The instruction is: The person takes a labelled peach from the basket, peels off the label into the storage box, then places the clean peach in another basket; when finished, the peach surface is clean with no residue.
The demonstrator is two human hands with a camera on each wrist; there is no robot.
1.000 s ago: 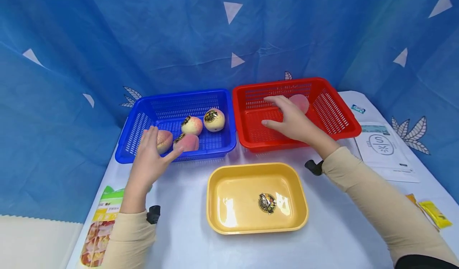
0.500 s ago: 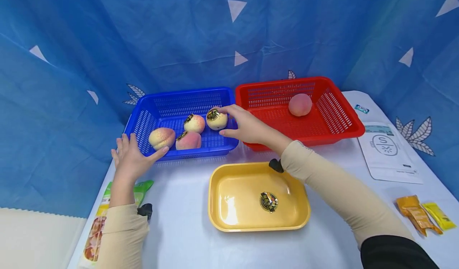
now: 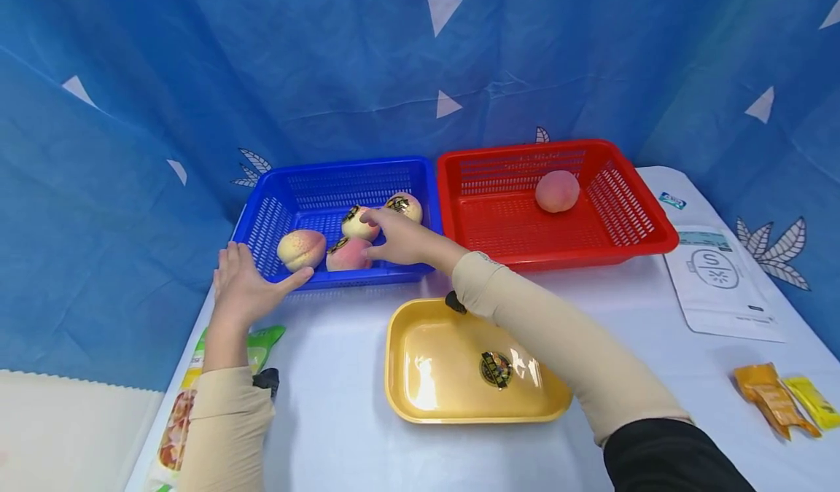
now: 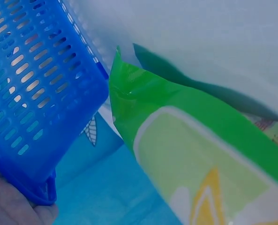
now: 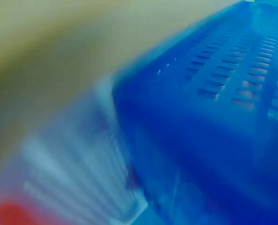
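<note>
In the head view, several peaches lie in the blue basket (image 3: pixel 308 175): a creased yellow-pink peach (image 3: pixel 301 249), a pink peach (image 3: pixel 348 256), and two pale peaches with black-and-gold stickers. My left hand (image 3: pixel 244 288) touches the basket's front left corner, thumb spread along the front rim. In the left wrist view, fingers (image 4: pixel 14 204) rest at the rim. My right hand (image 3: pixel 407 240) reaches over the basket's front right part. Its thumb is beside the pink peach and its fingertips are over the middle stickered peach (image 3: pixel 356 225); whether they touch is unclear. The right wrist view is blurred.
A red basket (image 3: pixel 499 262) holding one peach (image 3: pixel 557 191) stands at right. In front is a yellow tray (image 3: pixel 453 375) with a round sticker. A green food bag (image 3: pixel 265 342) lies by my left arm. A white pouch (image 3: pixel 722 288) and small orange (image 3: pixel 774 399) and yellow packets (image 3: pixel 812 401) lie at right.
My right hand has moved left from the red basket, past the rightmost peach, to the middle peaches. My left hand has shifted left to the blue basket's corner.
</note>
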